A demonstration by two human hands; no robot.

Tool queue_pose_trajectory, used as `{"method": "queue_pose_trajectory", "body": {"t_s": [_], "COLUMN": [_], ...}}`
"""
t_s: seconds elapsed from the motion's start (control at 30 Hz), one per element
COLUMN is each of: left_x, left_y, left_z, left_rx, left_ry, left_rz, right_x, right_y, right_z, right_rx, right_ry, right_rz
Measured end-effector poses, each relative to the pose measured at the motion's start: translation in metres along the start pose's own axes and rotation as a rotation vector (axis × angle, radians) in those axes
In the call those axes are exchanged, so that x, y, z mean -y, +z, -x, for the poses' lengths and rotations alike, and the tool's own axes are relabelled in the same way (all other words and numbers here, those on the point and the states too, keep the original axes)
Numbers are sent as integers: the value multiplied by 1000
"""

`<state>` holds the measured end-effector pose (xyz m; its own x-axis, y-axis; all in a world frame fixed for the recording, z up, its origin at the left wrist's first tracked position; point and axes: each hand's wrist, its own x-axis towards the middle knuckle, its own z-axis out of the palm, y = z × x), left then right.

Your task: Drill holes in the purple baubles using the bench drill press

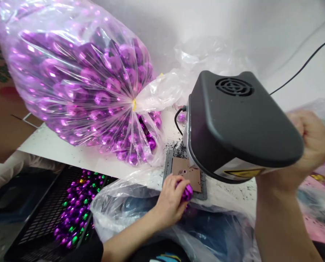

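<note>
My left hand [171,201] is closed around a shiny purple faceted ball [187,192] at the front edge of a brown plate [182,171]. The plate has a small hole and lies on the grey base [167,167] of a bench machine. Above it stands the machine's black head [244,120], with a round vent on top and a yellow warning label [243,173]. My right hand [311,136] is closed at the right side of this head; what it grips is hidden behind the housing.
A large tied clear bag [86,80] of purple balls lies at the upper left beside a cardboard box [4,109]. A black crate [39,218] holds purple and green beads. An open plastic bag [116,196] hangs at the table's front edge. Dark shavings dot the white table [241,194].
</note>
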<state>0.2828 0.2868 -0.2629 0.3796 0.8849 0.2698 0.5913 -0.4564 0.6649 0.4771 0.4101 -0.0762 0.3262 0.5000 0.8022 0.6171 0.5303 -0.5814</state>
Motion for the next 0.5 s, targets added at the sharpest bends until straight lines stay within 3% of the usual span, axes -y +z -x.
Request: {"method": "queue_pose_trajectory", "body": {"t_s": [0.1,0.17,0.23,0.33,0.37,0.4,0.43,0.5], "left_x": [-6,3,31,105,133,159,183,216], "left_y": [-6,-27,-70,-157,-183,-204,-218,-226], "left_z": [29,37,34,12,1,-9,-18,-27], "left_rx": [161,107,-186,-1111,-1331,-1396,-1307,-1161], "left_ry": [64,70,-5,-292,-396,-504,-586,-596], "left_rz": [-45,-29,-57,-313,-327,-250,-127,-88], "right_x": [-1,-2,-3,-4,-4,-4,-4,-3], "right_y": [-1,-3,-5,-6,-6,-5,-5,-4], "right_z": [5,7,7,6,6,6,7,8], "right_rx": [-9,-14,3,17,17,16,12,5], "right_ry": [24,31,35,22,21,21,26,41], "right_rz": [-5,9,9,18,20,23,22,16]}}
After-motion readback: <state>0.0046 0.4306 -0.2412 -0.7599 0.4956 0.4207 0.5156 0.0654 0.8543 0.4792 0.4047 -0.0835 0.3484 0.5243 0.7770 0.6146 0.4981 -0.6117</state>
